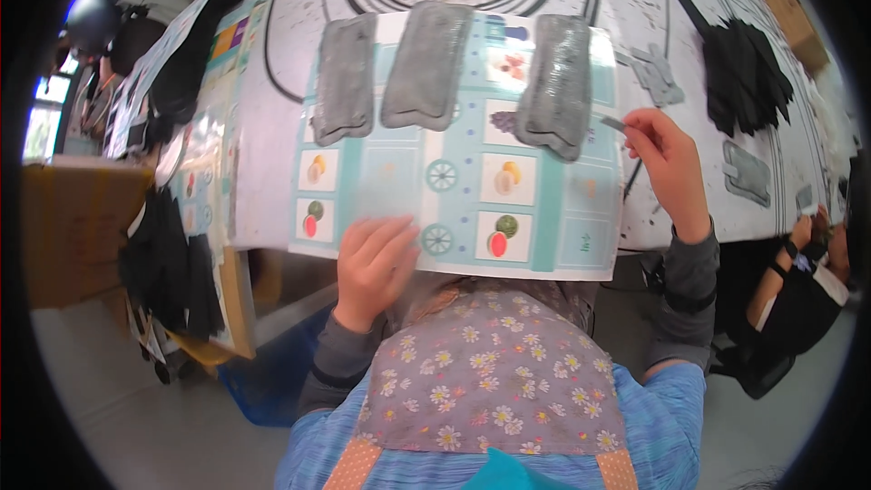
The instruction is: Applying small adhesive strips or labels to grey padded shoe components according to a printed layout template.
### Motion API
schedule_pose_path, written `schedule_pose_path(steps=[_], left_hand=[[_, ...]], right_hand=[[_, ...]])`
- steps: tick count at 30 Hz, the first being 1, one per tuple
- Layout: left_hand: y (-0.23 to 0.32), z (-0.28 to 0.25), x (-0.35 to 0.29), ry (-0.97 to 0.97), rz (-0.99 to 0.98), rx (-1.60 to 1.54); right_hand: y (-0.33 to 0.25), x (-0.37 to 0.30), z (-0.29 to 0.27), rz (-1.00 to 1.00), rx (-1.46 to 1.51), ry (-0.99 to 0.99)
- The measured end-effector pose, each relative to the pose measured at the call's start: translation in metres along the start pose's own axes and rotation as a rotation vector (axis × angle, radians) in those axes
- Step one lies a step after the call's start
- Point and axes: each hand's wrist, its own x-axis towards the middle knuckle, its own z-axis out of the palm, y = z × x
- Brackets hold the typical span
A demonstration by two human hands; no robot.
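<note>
Three grey, shiny oblong padded pieces lie across the far half of a printed sheet with fruit pictures (390, 181): a left one (345, 82), a middle one (426, 63) and a right one (553, 82). Just right of the sheet, my right hand (669, 159) pinches a small grey strip (614, 124) between thumb and fingertips. My left hand (374, 259) is over the sheet's near edge, beside a watermelon picture. Its fingers are stretched out, slightly blurred, with nothing seen in them.
Small grey cut pieces (658, 77) and a grey folded piece (747, 174) lie on the table's right side, near a stack of black fabric pieces (746, 77). More black fabric (168, 263) hangs at left beside a cardboard box (73, 236). Another person (794, 299) sits at right.
</note>
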Motion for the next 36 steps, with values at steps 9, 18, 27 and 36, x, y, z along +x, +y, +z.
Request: schedule_pose_path(steps=[9,18,27,36], left_hand=[[-0.053,-0.066,-0.027,-0.164,-0.374,0.181],[-0.046,-0.065,-0.068,-0.113,-0.313,0.431],[-0.062,-0.058,-0.143,0.202,0.032,0.338],[0.034,-0.006,0.001,0.118,0.498,0.006]], right_hand=[[-0.052,-0.049,0.028,0.056,-0.235,-0.218],[-0.033,-0.112,0.069,0.426,0.136,-0.750],[-0.035,-0.090,0.092,0.275,0.563,-0.354],[-0.006,0.043,0.060,-0.026,0.111,0.194]])
